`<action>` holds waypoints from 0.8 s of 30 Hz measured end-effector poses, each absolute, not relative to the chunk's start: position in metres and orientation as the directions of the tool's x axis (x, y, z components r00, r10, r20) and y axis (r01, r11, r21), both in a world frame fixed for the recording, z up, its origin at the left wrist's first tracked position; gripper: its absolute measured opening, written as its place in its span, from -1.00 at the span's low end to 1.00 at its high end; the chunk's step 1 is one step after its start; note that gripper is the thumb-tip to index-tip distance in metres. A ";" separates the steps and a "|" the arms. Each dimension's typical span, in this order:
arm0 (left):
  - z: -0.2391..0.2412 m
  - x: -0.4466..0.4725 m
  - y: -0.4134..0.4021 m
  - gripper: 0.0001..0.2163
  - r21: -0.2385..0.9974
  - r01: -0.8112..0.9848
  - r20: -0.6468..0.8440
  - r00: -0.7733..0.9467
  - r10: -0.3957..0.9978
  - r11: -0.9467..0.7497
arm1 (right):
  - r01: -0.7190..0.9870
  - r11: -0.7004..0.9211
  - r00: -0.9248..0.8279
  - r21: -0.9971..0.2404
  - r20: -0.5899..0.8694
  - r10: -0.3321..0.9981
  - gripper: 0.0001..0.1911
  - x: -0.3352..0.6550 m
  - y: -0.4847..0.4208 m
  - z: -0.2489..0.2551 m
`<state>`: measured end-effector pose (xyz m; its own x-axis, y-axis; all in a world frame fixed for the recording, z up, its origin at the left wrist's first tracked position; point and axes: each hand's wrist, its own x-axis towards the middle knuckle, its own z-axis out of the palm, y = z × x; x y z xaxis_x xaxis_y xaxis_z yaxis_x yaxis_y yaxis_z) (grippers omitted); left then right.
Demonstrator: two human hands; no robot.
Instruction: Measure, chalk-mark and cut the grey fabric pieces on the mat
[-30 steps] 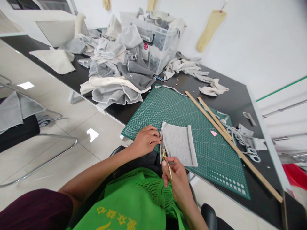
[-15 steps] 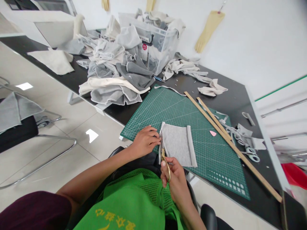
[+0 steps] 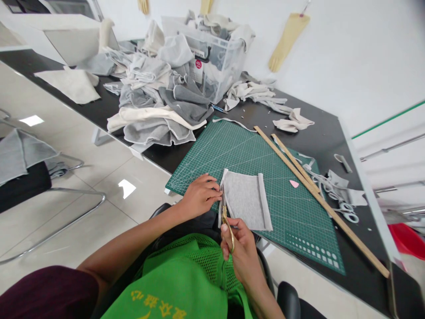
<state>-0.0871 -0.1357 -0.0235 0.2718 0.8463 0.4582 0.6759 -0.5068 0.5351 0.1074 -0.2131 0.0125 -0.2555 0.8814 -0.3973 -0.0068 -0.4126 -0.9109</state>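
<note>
A piece of light grey cloth (image 3: 247, 199) lies on the green cutting mat (image 3: 232, 144), with a rolled or folded edge on each side. My right hand (image 3: 241, 243) grips gold-handled scissors (image 3: 224, 212) by the loops. Their blades point away from me along the cloth's left edge, where a narrow strip parts from the main piece. At that same edge, beside the blades, my left hand (image 3: 201, 195) has its fingertips closed on the strip. Its thumb is mostly hidden.
Wooden rulers (image 3: 318, 197) lie across the mat's right side, near a pink chip (image 3: 294, 183). Other scissors (image 3: 348, 212) rest among scraps at right. A heap of grey and cream cloth (image 3: 149, 102) stands at back left, beside a clear plastic bin (image 3: 219, 62).
Hands, scissors and cloth stay almost in place. The whole view has shifted very slightly. Any movement of the blades is too small to tell.
</note>
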 end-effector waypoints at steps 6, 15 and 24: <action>-0.022 -0.085 -0.136 -0.89 0.568 0.658 0.467 0.236 0.852 -0.494 | -0.050 -0.433 -0.262 -0.900 -0.406 0.875 -0.61 0.110 -0.213 0.011; -0.010 -0.076 -0.135 -0.65 0.470 0.804 0.357 0.205 0.911 -0.365 | -0.036 -0.466 -0.328 -0.884 -0.430 0.841 -0.59 0.121 -0.223 0.001; -0.022 -0.079 -0.131 -0.72 0.446 0.829 0.334 0.196 0.922 -0.338 | -0.119 -0.498 -0.370 -0.859 -0.427 0.825 -0.59 0.158 -0.250 -0.003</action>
